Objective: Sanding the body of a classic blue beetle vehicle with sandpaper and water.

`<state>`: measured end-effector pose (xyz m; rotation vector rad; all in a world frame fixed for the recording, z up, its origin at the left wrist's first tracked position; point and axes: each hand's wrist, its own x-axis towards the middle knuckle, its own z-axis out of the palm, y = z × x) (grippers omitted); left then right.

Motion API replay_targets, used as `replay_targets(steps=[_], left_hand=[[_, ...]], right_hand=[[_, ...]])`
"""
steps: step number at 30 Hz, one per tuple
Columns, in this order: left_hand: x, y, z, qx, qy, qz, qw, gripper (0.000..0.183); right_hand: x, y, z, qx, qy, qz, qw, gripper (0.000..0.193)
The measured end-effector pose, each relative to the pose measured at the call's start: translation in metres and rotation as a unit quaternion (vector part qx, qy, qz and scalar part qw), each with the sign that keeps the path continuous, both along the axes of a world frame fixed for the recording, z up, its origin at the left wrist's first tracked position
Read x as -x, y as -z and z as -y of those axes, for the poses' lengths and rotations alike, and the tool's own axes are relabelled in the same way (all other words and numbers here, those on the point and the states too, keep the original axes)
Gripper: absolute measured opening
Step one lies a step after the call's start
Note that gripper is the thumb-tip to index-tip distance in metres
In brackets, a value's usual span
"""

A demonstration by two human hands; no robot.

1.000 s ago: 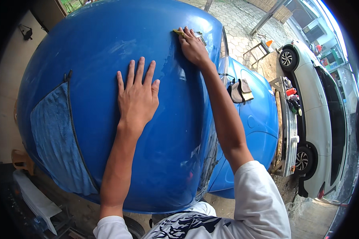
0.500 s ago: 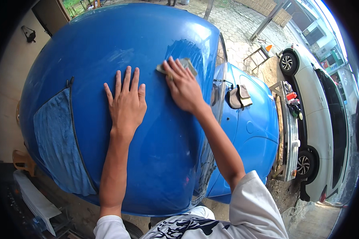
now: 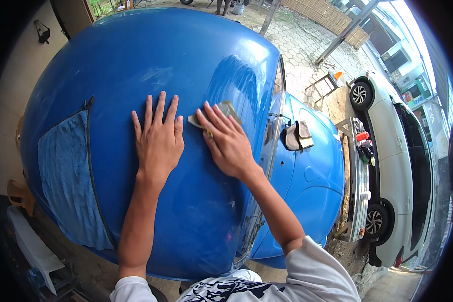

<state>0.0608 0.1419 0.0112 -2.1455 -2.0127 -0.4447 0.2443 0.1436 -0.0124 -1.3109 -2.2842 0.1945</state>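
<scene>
Beneath me is the rounded blue roof of a car [image 3: 136, 40]. My right hand [image 3: 229, 143] presses a thin grey-green pad [image 3: 230, 111] against it, and its fingers lie over the pad; its exact kind is unclear. A darker, streaked, wet-looking patch [image 3: 234, 75] stretches beyond that hand toward the roof's far right. To the left, my left hand [image 3: 158, 136] rests flat on the roof with its fingers spread, holding nothing. A blue towel with dark edging [image 3: 68, 171] lies on the left side of the roof.
Right of the roof are the windshield edge and blue hood [image 3: 312, 171], with a folded brown-grey cloth [image 3: 298, 136] on it. Beyond stand a bench [image 3: 358, 186] with a red item, a small stool [image 3: 323, 89] and a white car [image 3: 395, 151]. A yellowish chair [image 3: 20, 196] is at left.
My right hand and the pad have slid back toward me and slightly left, and more of the streaked patch shows. The left hand stays on the same spot; the whole view has shifted a little.
</scene>
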Motion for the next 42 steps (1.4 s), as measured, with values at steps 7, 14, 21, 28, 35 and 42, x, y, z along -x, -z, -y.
replay_targets(steps=[7, 14, 21, 28, 35, 42], left_hand=[[0.004, 0.012, -0.004, 0.015, 0.026, 0.036, 0.999, 0.05], [-0.018, -0.006, -0.003, 0.034, 0.04, 0.029, 0.998, 0.051], [0.007, 0.007, 0.006, 0.04, 0.011, -0.002, 0.999, 0.052], [-0.052, 0.01, -0.001, 0.054, 0.16, 0.039, 0.985, 0.054], [-0.031, 0.0, 0.006, 0.055, 0.1, 0.0, 0.994, 0.056], [-0.014, -0.002, 0.001, 0.083, 0.048, -0.024, 0.995, 0.057]], right_hand=[[0.01, 0.012, -0.11, -0.025, 0.051, -0.04, 0.998, 0.051], [-0.056, -0.001, -0.114, -0.024, 0.079, -0.025, 0.996, 0.051], [-0.02, 0.028, -0.025, 0.035, 0.06, -0.076, 0.995, 0.05], [-0.135, 0.038, -0.157, 0.019, 0.233, -0.149, 0.961, 0.052], [-0.079, 0.047, -0.048, 0.056, 0.146, -0.183, 0.971, 0.05], [-0.058, 0.047, -0.095, 0.032, 0.124, -0.153, 0.98, 0.051]])
